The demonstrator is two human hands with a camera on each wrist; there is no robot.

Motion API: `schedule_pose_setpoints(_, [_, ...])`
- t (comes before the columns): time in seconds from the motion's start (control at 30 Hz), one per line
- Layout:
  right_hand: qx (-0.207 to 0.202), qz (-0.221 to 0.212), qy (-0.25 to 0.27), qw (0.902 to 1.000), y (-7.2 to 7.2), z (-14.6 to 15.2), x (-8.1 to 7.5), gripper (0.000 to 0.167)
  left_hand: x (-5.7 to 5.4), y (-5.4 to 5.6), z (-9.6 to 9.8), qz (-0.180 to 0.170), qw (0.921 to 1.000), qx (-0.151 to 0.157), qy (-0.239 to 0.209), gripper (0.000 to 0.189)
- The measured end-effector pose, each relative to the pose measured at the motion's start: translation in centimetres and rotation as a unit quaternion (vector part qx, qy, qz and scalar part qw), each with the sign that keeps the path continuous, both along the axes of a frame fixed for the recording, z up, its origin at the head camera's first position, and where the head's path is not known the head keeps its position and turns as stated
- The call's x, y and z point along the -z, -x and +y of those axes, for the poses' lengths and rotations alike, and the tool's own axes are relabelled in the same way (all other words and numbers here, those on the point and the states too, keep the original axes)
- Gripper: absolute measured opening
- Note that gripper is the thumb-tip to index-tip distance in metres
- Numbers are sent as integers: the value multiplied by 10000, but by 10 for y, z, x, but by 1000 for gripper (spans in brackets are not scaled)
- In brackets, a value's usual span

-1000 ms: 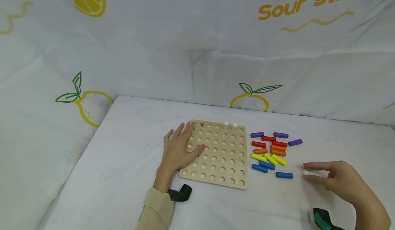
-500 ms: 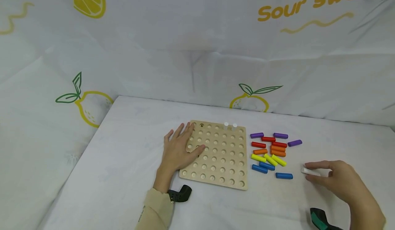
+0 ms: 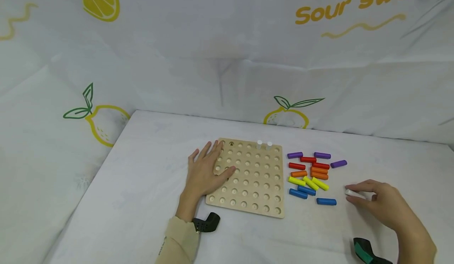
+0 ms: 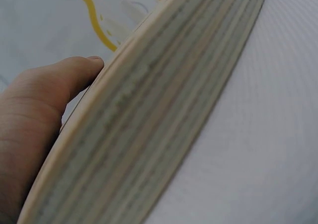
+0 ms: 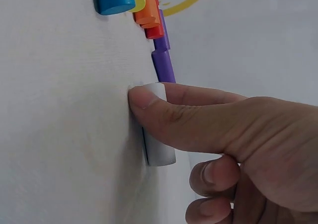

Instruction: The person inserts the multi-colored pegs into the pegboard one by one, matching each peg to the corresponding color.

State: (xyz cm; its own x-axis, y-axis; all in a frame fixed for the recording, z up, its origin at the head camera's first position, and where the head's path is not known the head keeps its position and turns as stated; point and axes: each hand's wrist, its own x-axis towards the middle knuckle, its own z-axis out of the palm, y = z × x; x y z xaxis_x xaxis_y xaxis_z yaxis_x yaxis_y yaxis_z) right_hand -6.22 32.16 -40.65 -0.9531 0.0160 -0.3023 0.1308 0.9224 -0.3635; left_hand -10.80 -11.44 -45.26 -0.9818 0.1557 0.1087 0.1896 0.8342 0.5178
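Observation:
My left hand (image 3: 203,175) rests on the left edge of a wooden peg board (image 3: 252,185), fingers spread. In the left wrist view, part of that hand lies over the rim, and the board's layered side (image 4: 144,105) fills the middle. Two white pegs (image 3: 259,145) stand upright in holes of the back row. To the right of the coloured pegs, my right hand (image 3: 384,203) pinches another white peg (image 3: 354,194) between thumb and forefinger. The right wrist view shows this peg's lower end (image 5: 160,152) sticking out past the thumb, close to the tablecloth.
Loose pegs lie right of the board in colour groups: purple (image 3: 322,155), red (image 3: 296,166), orange (image 3: 299,173), yellow (image 3: 320,183) and blue (image 3: 326,201). A white cloth with lemon prints (image 3: 285,117) hangs behind the table.
My right hand has shifted slightly left, with the white peg turning and showing more between its fingertips. The left hand, board and loose pegs stay in place.

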Motion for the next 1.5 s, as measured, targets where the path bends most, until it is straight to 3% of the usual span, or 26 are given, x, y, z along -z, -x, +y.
schedule_pose_setpoints(0.53, [19,322,-78,9994,-1,-9,0,33,-1,-1,-1,-24,10000,-5,-35,90])
schedule_pose_setpoints(0.67, [78,727,-154,9972,-2,-12,-4,34,-2,0,0,-28,10000,-7,-60,90])
schedule_pose_setpoints(0.87, [259,1938,58,9807,-7,-21,-8,28,-2,0,0,-60,9999,-27,-84,89])
schedule_pose_setpoints(1.03, [592,2563,298,9643,-7,-33,-15,31,-1,-1,0,-85,9999,-37,-42,89])
schedule_pose_setpoints(1.23, [1258,2778,690,9498,1,-53,-26,34,-2,-2,0,-110,9999,-31,-67,89])
schedule_pose_setpoints(1.5, [1310,2758,1434,9414,14,-81,-36,35,0,0,0,-61,10000,-34,-27,89])
